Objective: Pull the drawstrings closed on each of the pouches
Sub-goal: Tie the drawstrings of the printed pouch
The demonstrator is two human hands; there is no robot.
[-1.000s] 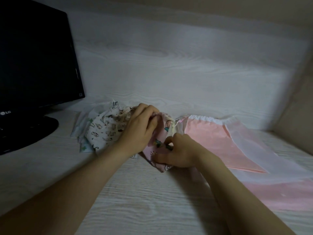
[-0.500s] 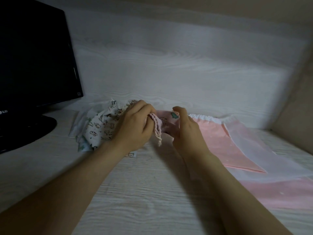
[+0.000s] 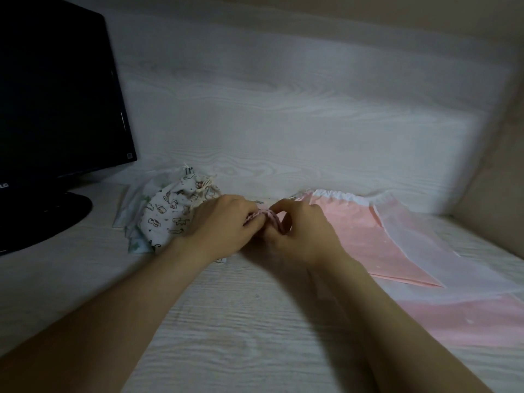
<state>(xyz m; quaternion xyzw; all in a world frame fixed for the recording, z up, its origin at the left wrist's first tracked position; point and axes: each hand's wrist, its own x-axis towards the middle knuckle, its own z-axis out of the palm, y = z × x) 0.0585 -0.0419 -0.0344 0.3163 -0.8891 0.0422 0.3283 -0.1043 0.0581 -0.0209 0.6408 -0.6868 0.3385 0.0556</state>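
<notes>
both hands (image 3: 256, 226) now closed together, pinching small pink pouch (image 3: 266, 218)

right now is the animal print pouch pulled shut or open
Looks shut: the animal print pouch has its top bunched tight, with the knotted cord sticking out.

Two hands: left hand (image 3: 224, 222), right hand (image 3: 300, 236). One small pink pouch (image 3: 268, 218) between them. One animal-print pouch (image 3: 170, 214), centre left. Two large ones at right: upper pink pouch (image 3: 365, 239), lower pink pouch (image 3: 467, 321). One translucent white bag (image 3: 439, 251). One black monitor (image 3: 56, 95), upper left.
</notes>
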